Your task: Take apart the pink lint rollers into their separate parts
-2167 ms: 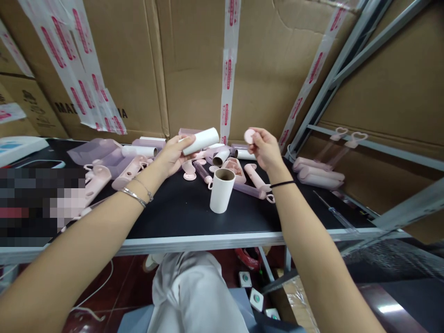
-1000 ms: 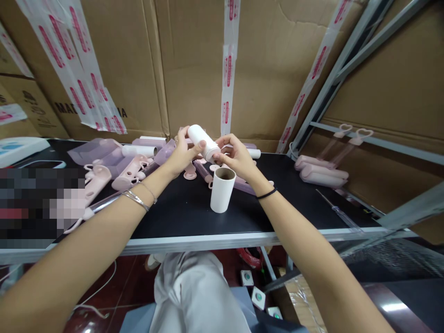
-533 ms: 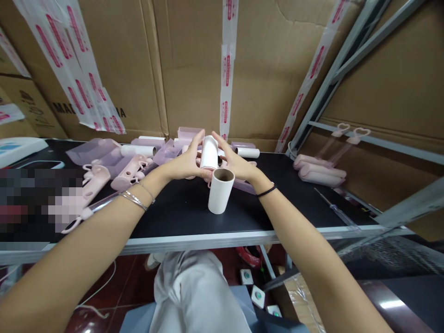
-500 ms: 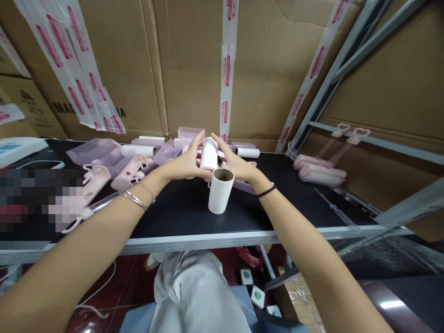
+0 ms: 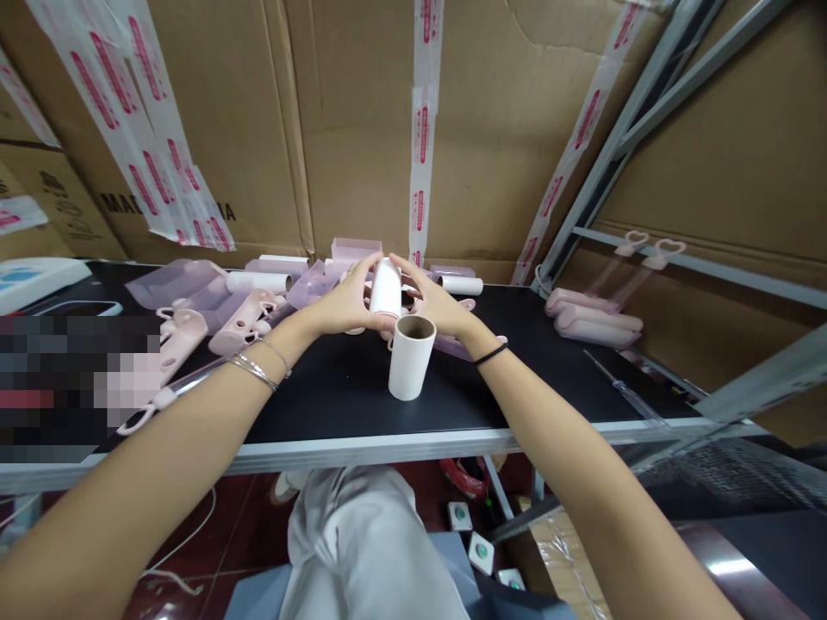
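A white lint-roller roll [image 5: 386,286] is held upright over the table between my two hands, with a bit of pink at its lower end. My left hand [image 5: 344,301] grips it from the left, thumb low and fingers at the top. From the other side, my right hand [image 5: 440,303] has its fingers curved round the same roll. Just in front of them a second white roll [image 5: 412,366] stands on end, its brown cardboard core facing up. Behind my hands, pink and translucent purple parts are partly hidden.
Pink lint-roller holders [image 5: 242,320] and purple covers [image 5: 177,282] lie at the left, with more white rolls [image 5: 258,282] behind. At the right are pink rollers with heart-ended handles [image 5: 598,325] and a screwdriver [image 5: 624,387]. Cardboard boxes [image 5: 349,129] wall the back; a metal frame [image 5: 600,146] stands right.
The held roll has shifted slightly left and tilted a little between my hands. The standing roll stays in place.
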A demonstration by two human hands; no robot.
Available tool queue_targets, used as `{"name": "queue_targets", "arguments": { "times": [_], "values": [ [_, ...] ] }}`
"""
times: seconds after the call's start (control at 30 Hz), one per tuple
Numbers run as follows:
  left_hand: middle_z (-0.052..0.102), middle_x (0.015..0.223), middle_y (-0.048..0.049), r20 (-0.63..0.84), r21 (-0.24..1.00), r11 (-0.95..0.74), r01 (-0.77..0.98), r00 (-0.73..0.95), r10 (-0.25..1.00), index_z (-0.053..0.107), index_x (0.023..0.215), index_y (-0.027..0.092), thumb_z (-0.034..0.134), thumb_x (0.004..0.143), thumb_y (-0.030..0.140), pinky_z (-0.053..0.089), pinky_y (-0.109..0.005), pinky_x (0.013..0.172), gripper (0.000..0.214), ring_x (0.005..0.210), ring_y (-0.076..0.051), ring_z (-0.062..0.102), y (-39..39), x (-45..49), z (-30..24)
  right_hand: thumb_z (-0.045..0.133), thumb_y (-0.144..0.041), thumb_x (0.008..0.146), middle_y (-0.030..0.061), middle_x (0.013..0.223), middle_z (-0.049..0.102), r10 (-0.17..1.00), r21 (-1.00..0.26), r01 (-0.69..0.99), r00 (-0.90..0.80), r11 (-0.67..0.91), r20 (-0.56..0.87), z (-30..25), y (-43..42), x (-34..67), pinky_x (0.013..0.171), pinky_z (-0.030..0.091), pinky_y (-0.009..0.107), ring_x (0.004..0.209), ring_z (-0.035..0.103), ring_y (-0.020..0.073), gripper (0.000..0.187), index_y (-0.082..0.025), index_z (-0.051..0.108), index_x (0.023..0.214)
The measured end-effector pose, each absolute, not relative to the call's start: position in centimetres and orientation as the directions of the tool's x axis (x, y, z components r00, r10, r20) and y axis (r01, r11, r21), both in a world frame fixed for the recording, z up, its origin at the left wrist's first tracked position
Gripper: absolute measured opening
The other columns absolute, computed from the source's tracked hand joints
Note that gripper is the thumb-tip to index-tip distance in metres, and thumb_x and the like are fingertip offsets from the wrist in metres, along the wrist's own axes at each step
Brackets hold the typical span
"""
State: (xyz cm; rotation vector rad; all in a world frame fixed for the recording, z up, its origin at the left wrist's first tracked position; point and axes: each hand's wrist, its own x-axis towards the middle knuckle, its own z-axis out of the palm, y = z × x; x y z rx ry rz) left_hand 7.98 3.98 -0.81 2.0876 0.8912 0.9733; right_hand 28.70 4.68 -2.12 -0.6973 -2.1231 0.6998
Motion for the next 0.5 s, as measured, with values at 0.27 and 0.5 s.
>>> {"name": "queue_targets", "arguments": {
  "times": [0.27,0.5],
  "values": [
    [0.052,0.13,-0.0212,0.237,0.961,-0.271,0.062,0.326,0.915,0.012,0.151,0.026,0.088,0.055,0.038,0.056,-0.05,0.08,0.124,0.107,-0.034,0.063,3.6,9.2,-1.1,0.072,-0.053,0.075,0.0058,0.159,0.028,0.658,-0.668,0.243,-0.579,0.703,0.482,-1.0,3.8,29.0,0.117,0.027,0.051,0.145,0.029,0.0287,0.085,-0.032,0.034,0.148],
    [0.051,0.13,-0.0128,0.422,0.906,-0.423,0.005,0.058,0.905,0.032,0.135,0.023,0.082,0.057,0.025,0.053,-0.041,0.091,0.092,0.117,-0.027,0.055,3.8,9.3,-0.5,0.076,-0.068,0.061,0.011,0.138,0.053,0.494,-0.818,-0.009,-0.793,0.575,0.356,1.5,1.7,30.4,0.104,0.044,0.043,0.129,0.05,0.0269,0.101,-0.028,0.036,0.145]
  ]
}}
